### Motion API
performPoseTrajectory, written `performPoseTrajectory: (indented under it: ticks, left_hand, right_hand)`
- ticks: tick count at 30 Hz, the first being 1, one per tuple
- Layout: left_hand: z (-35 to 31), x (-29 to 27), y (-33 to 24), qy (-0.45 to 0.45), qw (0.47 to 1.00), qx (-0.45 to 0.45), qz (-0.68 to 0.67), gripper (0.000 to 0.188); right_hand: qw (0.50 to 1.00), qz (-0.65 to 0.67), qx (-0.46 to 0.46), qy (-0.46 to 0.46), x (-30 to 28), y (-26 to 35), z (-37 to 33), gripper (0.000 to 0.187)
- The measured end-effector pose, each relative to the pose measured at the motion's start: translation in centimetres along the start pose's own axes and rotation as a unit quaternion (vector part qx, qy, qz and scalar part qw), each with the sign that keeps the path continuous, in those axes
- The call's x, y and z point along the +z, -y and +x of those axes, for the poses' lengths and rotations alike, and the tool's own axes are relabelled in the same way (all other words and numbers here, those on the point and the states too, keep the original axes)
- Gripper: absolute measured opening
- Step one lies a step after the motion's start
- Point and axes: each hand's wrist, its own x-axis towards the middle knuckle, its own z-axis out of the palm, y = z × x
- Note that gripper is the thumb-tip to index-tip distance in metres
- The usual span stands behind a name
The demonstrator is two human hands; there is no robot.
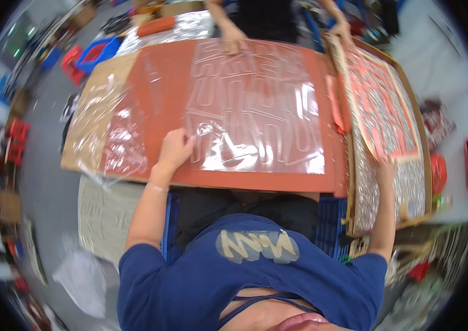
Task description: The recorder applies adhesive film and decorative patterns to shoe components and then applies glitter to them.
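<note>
A clear plastic sheet (pixel 234 118) with long cut-out outlines lies on a reddish-brown board (pixel 168 94) in front of me. My left hand (pixel 177 148) is closed at the sheet's left edge, fingers curled toward it. To the right, a pale sheet with pink shapes (pixel 380 102) lies over a crinkled silver surface. My right hand (pixel 386 163) grips its near edge. Across the table, one hand of a co-worker (pixel 235 41) touches the clear sheet's far edge. The co-worker's other hand (pixel 343 34) is at the pink-patterned sheet's far left corner.
Loose clear film (pixel 118 127) covers the board's left end. A framed silver-covered panel (pixel 372 198) stands at right, with a pink-red strip (pixel 334 102) beside it. A blue bin (pixel 99 52) and red stool (pixel 72 65) are at far left. A white bag (pixel 82 281) lies lower left.
</note>
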Motion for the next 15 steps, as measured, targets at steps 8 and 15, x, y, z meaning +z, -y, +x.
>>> performPoseTrajectory:
  ticks: [8,15]
  left_hand:
    - [0.0,0.9,0.1,-0.039,0.998,-0.044,-0.016,0.022]
    - [1.9,2.2,-2.6,-0.131,0.987,0.005,-0.089,0.022]
  right_hand:
    - [0.897,0.207,0.223,-0.32,-2.5,-10.1,6.2,0.036]
    - [0.871,0.035,0.343,-0.349,-17.1,-32.7,9.2,0.054]
